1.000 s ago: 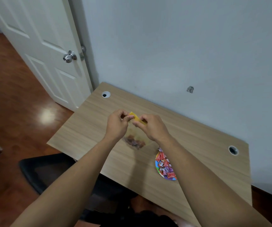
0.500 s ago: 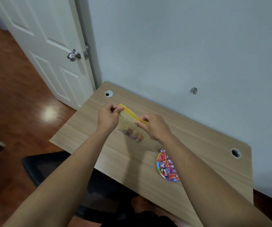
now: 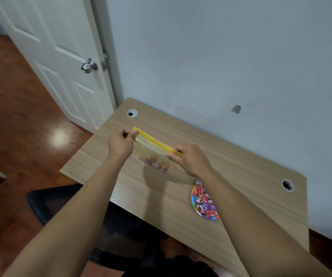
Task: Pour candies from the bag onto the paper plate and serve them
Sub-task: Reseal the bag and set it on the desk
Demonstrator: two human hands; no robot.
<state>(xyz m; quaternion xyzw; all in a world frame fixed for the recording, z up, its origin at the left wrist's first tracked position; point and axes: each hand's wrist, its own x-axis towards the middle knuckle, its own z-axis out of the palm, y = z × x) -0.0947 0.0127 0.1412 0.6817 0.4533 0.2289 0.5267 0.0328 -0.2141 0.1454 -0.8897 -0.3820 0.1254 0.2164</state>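
A clear zip bag (image 3: pixel 151 154) with a yellow seal strip hangs above the wooden desk (image 3: pixel 251 176). A few wrapped candies lie in its bottom. My left hand (image 3: pixel 121 142) pinches the strip's left end. My right hand (image 3: pixel 191 159) pinches its right end, and the strip is stretched straight between them. A colourful paper plate (image 3: pixel 195 204) sits near the desk's front edge, below my right forearm. It holds a heap of red and purple wrapped candies (image 3: pixel 204 198). My forearm hides the plate's right side.
The desk stands against a pale wall, with cable holes at the back left (image 3: pixel 132 113) and far right (image 3: pixel 287 185). A white door (image 3: pixel 57 56) is to the left. A black chair (image 3: pixel 61 202) sits at the desk's front, over wooden floor.
My hands have drawn apart along the yellow strip: the left hand slid left and the right hand right, so the strip went from bunched between them to stretched out.
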